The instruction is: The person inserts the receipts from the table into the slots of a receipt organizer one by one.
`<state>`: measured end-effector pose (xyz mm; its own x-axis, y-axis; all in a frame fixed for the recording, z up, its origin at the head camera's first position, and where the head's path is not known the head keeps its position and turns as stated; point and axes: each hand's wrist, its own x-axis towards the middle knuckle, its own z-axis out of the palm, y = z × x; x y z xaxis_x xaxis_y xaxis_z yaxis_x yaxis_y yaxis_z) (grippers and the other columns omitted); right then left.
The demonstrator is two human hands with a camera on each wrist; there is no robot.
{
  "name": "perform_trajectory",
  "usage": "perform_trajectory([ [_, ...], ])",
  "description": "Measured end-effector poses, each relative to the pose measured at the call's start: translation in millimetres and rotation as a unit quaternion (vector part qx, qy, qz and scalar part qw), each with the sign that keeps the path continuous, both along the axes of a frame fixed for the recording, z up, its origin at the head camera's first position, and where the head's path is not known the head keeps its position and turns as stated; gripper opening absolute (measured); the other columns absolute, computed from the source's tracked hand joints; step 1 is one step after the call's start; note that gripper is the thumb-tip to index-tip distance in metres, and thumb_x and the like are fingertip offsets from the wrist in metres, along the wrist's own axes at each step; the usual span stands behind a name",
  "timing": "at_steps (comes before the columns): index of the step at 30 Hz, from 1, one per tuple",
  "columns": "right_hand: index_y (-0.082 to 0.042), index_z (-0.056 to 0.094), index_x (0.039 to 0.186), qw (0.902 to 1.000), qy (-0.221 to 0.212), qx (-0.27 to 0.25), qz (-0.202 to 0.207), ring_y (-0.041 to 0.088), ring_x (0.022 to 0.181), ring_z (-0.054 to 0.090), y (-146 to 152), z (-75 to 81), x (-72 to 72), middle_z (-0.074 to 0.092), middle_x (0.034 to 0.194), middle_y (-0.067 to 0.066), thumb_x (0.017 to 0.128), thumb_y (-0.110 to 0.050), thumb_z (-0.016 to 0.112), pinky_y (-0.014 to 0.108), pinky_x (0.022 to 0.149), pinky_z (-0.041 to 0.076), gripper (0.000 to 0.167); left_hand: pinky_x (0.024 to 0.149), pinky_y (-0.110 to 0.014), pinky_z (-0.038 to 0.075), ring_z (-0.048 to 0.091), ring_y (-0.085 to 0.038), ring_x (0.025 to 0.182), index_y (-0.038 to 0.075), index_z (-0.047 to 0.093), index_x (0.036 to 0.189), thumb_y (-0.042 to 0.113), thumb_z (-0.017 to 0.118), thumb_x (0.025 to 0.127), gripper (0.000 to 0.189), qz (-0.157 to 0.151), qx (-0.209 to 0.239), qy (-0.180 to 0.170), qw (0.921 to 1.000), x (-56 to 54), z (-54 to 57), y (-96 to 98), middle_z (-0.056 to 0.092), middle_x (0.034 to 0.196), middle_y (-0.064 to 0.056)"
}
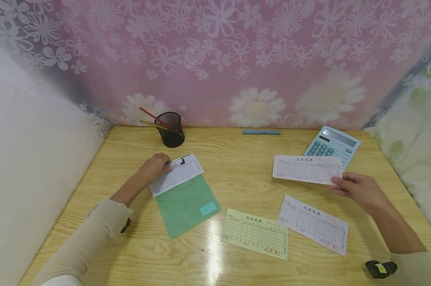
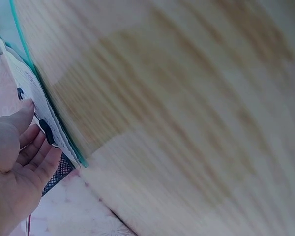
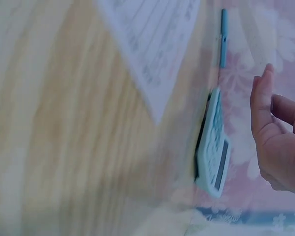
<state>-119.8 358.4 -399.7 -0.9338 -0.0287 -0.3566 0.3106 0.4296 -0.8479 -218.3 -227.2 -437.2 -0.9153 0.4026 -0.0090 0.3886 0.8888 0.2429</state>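
Observation:
A green clipboard (image 1: 186,204) lies tilted on the table, with a white printed form (image 1: 181,174) under its metal clip (image 1: 174,162). My left hand (image 1: 152,171) is at that clip; in the left wrist view its thumb and fingers pinch the clip's black-ended wire (image 2: 46,132). My right hand (image 1: 358,188) holds another white form (image 1: 304,169) by its right end, thumb on top, raised in front of the calculator. Below it on the table lie a further white form (image 1: 315,224) and a yellow form (image 1: 254,234), both with red stamped boxes.
A light blue calculator (image 1: 335,143) stands at the back right, partly hidden by the raised form. A blue pen (image 1: 261,132) lies along the back edge. At the back left is a black mesh cup (image 1: 172,137) holding pencils. A flowered curtain (image 1: 215,59) hangs behind.

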Motion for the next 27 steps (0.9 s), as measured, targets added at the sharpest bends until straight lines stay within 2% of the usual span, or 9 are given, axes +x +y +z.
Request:
perform_trajectory([
  [2, 0.012, 0.039, 0.131, 0.9997, 0.008, -0.020, 0.005, 0.001, 0.088, 0.068, -10, 3.8, -1.8, 0.063, 0.091, -0.020, 0.098, -0.029, 0.052, 0.023, 0.080, 0.055, 0.054, 0.085, -0.041, 0.050, 0.058, -0.025, 0.095, -0.001, 0.061, 0.107, 0.019, 0.065, 0.090, 0.027, 0.001, 0.001, -0.001, 1.0000, 0.1, -0.4, 0.1, 0.062, 0.102, -0.012],
  [10, 0.011, 0.048, 0.118, 0.9986, 0.035, -0.040, -0.001, 0.003, 0.084, 0.069, -60, 14.9, -21.1, 0.066, 0.086, -0.017, 0.097, -0.026, 0.054, 0.024, 0.080, 0.055, 0.043, 0.084, -0.041, 0.050, 0.059, -0.025, 0.094, -0.001, 0.062, 0.106, 0.018, 0.066, 0.090, 0.026, 0.003, 0.008, 0.003, 1.0000, 0.3, -0.7, 0.0, 0.062, 0.101, -0.012],
  [14, 0.011, 0.047, 0.124, 0.9981, 0.030, -0.053, 0.010, 0.002, 0.086, 0.069, -87, 20.5, -32.0, 0.065, 0.087, -0.018, 0.097, -0.025, 0.054, 0.025, 0.083, 0.055, 0.045, 0.084, -0.041, 0.050, 0.058, -0.024, 0.093, -0.001, 0.062, 0.106, 0.018, 0.065, 0.090, 0.025, 0.001, 0.005, 0.001, 1.0000, 0.0, -0.7, 0.0, 0.062, 0.100, -0.012],
  [20, 0.010, 0.051, 0.118, 0.9981, 0.020, -0.054, 0.022, 0.005, 0.083, 0.070, -130, 24.4, -51.3, 0.070, 0.083, -0.009, 0.095, -0.024, 0.058, 0.028, 0.082, 0.056, 0.042, 0.084, -0.040, 0.050, 0.058, -0.024, 0.093, -0.001, 0.062, 0.106, 0.018, 0.065, 0.090, 0.026, 0.000, 0.003, -0.002, 1.0000, -0.1, 0.6, 0.4, 0.062, 0.100, -0.012],
  [27, 0.009, 0.057, 0.113, 0.9973, -0.006, -0.045, 0.057, 0.016, 0.085, 0.071, -182, 17.3, -72.8, 0.071, 0.083, 0.001, 0.095, -0.017, 0.058, 0.034, 0.083, 0.056, 0.031, 0.085, -0.041, 0.050, 0.058, -0.024, 0.094, -0.002, 0.062, 0.107, 0.020, 0.066, 0.090, 0.027, -0.001, 0.000, -0.003, 1.0000, -0.7, 1.9, 0.5, 0.062, 0.100, -0.012],
])
